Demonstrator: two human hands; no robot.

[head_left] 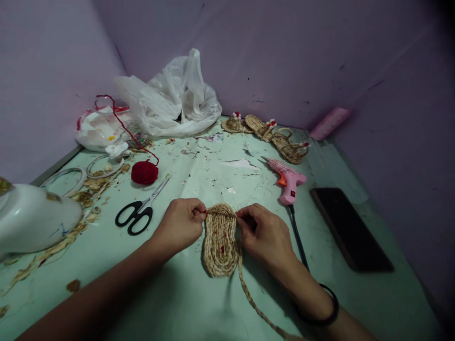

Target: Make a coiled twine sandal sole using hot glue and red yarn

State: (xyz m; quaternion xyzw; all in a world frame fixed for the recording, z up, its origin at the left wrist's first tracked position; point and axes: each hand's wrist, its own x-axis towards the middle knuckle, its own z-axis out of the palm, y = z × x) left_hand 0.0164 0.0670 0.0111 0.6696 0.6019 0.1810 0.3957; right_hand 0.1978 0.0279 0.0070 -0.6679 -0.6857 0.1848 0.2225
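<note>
A small braided straw sandal sole (221, 244) lies flat on the table in front of me, with red specks along its middle. Across its upper end runs a thin, darker strand (222, 214). At the sole's upper left edge, my left hand (183, 222) is closed in a pinch on one end of this strand. My right hand (265, 232) pinches at the opposite edge, its fingertips by the strand's other end. From the sole's right side a loose straw braid (250, 298) trails toward the table's front.
Black-handled scissors (140, 210) and a red yarn ball (144, 173) lie left. A pink glue gun (287, 179) with a cable and a dark phone (350, 227) lie right. Finished straw sandals (261, 128) and a white plastic bag (177, 99) sit behind; a white bottle (35, 218) lies far left.
</note>
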